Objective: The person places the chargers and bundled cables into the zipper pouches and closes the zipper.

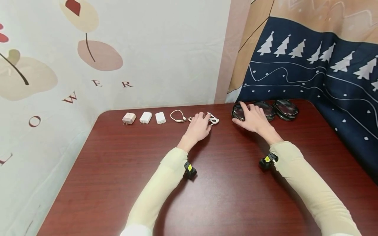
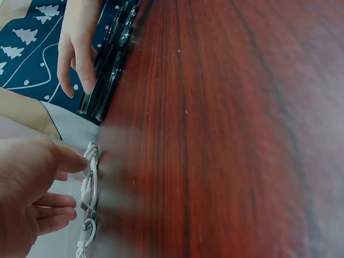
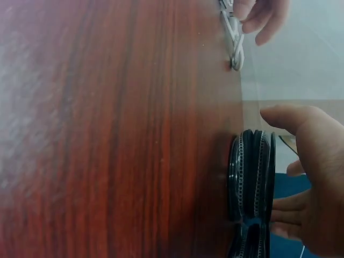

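A reddish-brown counter [image 1: 230, 193] with dark wood grain and rounded far corners fills the lower and middle frame of the head view, a soft sheen at its lower centre. Pale fabric [image 1: 171, 59] rises behind it across the upper left, printed with beige and pink blooms and dark red letters; a pink band borders it, and at the upper right hangs navy cloth [image 1: 283, 73] with white trees and wavy lines.

Along the counter's far edge, left of centre, lie three white plug adapters [image 1: 146, 117] and a small looped cable [image 1: 178, 116]. At centre, the person's left hand [image 1: 198, 128] reaches over a bundled white cable [image 1: 214, 121], fingers loosely spread; whether they touch it cannot be told. Right of centre, the right hand [image 1: 255, 120], its fingers also spread, rests against the leftmost of three round black cases [image 1: 286, 108].
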Tool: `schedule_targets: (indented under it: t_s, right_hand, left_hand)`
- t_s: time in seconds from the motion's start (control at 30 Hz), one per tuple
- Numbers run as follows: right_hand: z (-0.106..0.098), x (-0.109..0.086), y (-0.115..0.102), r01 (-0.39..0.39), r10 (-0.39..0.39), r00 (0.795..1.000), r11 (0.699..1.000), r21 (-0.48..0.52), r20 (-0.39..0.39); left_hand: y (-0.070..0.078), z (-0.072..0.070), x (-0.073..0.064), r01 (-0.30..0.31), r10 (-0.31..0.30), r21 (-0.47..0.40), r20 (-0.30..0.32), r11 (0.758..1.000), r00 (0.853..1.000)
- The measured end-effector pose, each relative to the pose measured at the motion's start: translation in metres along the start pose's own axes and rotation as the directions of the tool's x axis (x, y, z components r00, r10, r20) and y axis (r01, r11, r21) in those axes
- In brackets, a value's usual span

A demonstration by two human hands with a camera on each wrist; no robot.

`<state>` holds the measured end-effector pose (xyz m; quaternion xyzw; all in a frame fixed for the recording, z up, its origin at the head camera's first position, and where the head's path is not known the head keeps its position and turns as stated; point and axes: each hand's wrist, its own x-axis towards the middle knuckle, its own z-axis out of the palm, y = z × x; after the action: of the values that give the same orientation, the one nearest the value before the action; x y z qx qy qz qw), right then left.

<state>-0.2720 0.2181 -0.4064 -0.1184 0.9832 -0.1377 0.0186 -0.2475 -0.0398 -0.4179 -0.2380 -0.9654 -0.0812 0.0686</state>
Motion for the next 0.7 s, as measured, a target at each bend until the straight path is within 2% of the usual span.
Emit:
schedule_targets:
  t_s: [0.3, 0.7]
  right_hand:
    - [0.001, 0.004, -0.001, -0.07, 0.07, 0.997, 0.998, -0.007, 0.022]
    - [0.003, 0.003, -0.002, -0.11, 0.109, 0.993, 0.994, 0.023, 0.042]
  left_hand:
    - [0.002, 0.005, 0.008, -0.001, 0.0, 0.011, 0.038, 1.0, 0.999]
    - [0.002, 0.007, 0.017, 0.002, -0.005, 0.032, 0.074, 0.999, 0.997]
